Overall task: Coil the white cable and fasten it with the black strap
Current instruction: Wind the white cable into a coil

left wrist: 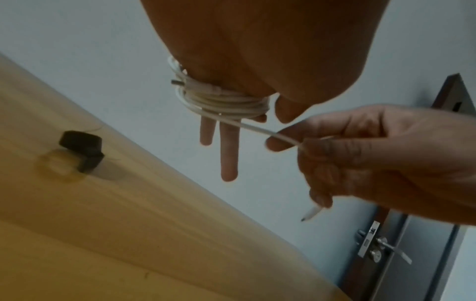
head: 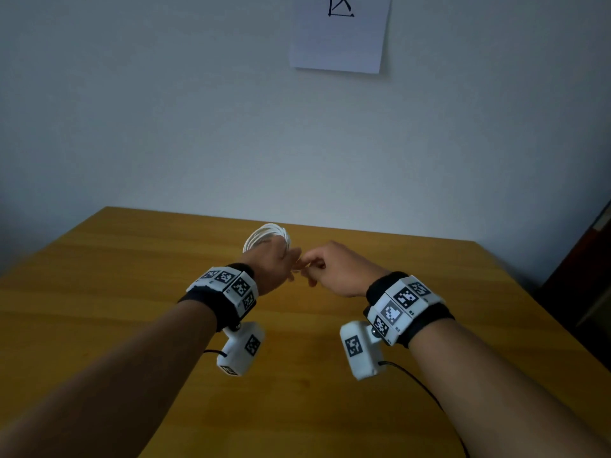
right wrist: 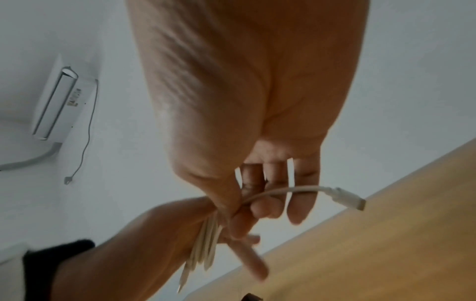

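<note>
The white cable [head: 267,236] is wound in several loops around the straight fingers of my left hand [head: 276,264], held above the wooden table [head: 132,309]. In the left wrist view the coil [left wrist: 226,101] sits at the base of the fingers [left wrist: 229,154]. My right hand [head: 330,266] pinches the cable's short free end just right of the coil, and the white connector [right wrist: 347,198] sticks out past its curled fingers [right wrist: 298,209]. The black strap [left wrist: 82,152] lies on the table, beyond and left of the hands, untouched. It is hidden in the head view.
A paper sheet [head: 340,34] hangs on the wall behind the table. A dark door [left wrist: 401,254] with a metal handle stands to the right. An air conditioner [right wrist: 59,106] is mounted on the wall. Black wrist-camera leads [head: 416,381] trail over the near table.
</note>
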{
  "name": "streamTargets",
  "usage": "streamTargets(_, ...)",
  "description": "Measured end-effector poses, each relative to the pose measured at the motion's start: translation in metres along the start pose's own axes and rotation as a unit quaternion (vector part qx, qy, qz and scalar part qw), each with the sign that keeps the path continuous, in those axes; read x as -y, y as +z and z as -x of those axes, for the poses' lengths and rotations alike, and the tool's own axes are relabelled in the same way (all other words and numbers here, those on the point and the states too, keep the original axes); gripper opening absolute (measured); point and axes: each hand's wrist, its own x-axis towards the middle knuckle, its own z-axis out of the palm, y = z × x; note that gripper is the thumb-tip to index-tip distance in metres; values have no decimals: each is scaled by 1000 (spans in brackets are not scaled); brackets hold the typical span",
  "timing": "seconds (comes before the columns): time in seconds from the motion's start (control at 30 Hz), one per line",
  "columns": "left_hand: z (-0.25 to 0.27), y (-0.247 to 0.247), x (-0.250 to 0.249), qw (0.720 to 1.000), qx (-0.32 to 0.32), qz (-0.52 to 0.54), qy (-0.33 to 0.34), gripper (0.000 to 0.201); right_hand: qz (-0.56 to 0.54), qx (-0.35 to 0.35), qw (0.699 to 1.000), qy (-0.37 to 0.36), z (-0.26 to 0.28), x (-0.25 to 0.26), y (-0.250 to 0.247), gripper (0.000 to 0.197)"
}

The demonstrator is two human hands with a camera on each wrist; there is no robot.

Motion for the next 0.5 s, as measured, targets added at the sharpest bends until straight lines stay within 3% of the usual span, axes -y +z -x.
streamTargets(0.17,6,0,-4,999,6,34,41,81,-12,-77,997,-26,-1,-5,-4,20)
streamTargets(0.27,10,-2,-17,997,-4,56,47,70,-49,-137,989,-36,-5,-10,-6,15)
streamTargets(0.33,7,-1,-17,991,27,129,8,66,-72,-165,983,-41,-8,-13,-7,12)
streamTargets(0.43,-1,-1,-17,955,47,292,-34,60,-95,-195,975,-44,-11,-17,-7,9)
streamTargets(0.5,-6,-2,-18,916,63,394,-53,55,-119,-210,970,-40,-13,-19,-5,11)
